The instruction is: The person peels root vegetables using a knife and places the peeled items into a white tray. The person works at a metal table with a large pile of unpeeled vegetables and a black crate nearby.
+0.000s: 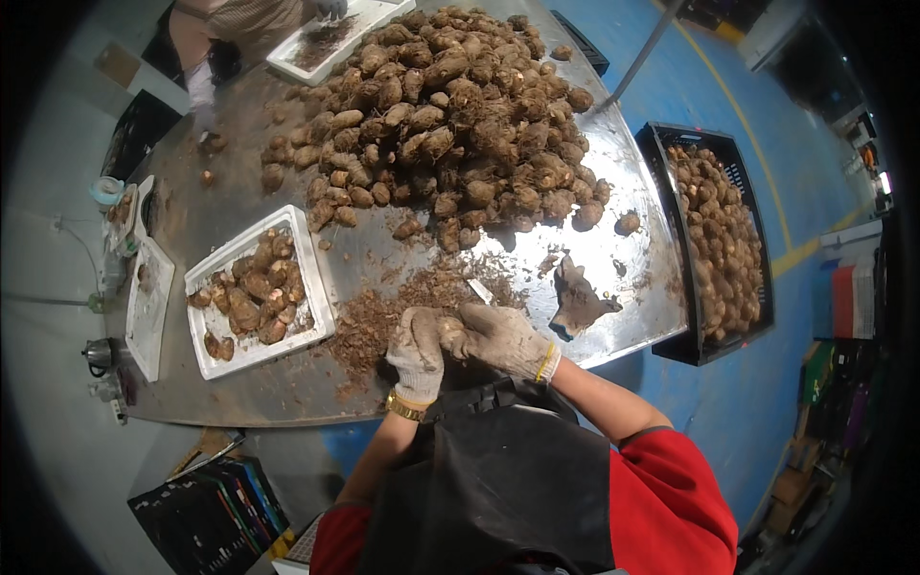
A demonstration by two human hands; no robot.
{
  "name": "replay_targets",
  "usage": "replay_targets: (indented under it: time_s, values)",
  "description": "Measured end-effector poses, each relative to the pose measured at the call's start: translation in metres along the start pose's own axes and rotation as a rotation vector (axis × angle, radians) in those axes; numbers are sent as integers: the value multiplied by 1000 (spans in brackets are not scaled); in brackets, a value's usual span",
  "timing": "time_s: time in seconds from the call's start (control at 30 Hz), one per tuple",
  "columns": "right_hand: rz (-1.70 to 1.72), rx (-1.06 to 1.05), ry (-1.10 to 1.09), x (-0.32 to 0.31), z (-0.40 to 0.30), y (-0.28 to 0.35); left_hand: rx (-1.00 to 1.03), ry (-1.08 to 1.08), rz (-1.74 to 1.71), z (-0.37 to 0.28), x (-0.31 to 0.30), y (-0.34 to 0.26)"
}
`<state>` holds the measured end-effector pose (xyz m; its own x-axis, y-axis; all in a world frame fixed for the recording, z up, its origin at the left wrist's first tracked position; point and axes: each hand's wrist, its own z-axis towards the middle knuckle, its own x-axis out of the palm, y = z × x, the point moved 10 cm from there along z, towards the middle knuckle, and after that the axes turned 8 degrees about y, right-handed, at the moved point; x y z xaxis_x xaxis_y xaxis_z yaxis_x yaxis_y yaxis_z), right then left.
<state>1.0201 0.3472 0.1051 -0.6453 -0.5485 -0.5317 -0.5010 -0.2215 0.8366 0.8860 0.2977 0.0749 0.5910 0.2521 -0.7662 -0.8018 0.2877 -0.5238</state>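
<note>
In front of my apron, both hands wear soiled knit work gloves and meet at the table's near edge. My left hand (417, 352) grips a brown taro corm (451, 336) from the left. My right hand (507, 341) closes on the same corm from the other side, its fingers partly hidden. Just beyond my knuckles a pale flat strip (480, 290) juts out over brown peel scraps (402, 295); whether it is a blade, I cannot tell. A large heap of hairy taro corms (460, 122) rises farther back on the metal table (244, 399).
Left of my hands, a white foam tray (210, 359) holds several trimmed corms. A dirty glove (578, 298) lies to the right. Beyond the table's right edge stands a black crate (767, 287) full of corms. Across the table, a person's gloved hand (205, 118) reaches near loose corms.
</note>
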Motion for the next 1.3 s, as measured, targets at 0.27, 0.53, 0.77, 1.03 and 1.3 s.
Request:
replay_targets:
  time_s: [0.27, 0.53, 0.77, 1.03, 1.3]
  values:
    - [227, 46, -114, -3, -23, -2, -629, 57, -552, 9, 27, 80]
    - [-790, 676, 385, 20, -64, -117, -959, 199, -1749, 8, 55, 41]
    - [-436, 442, -92, -3, -61, -129, -952, 224, -2074, 2, 66, 38]
    - [381, 119, -189, -22, -41, -9, -1106, 54, -1628, -23, 77, 64]
    - [-96, 368, -267, -25, -45, -96, -789, 25, -1325, -29, 29, 78]
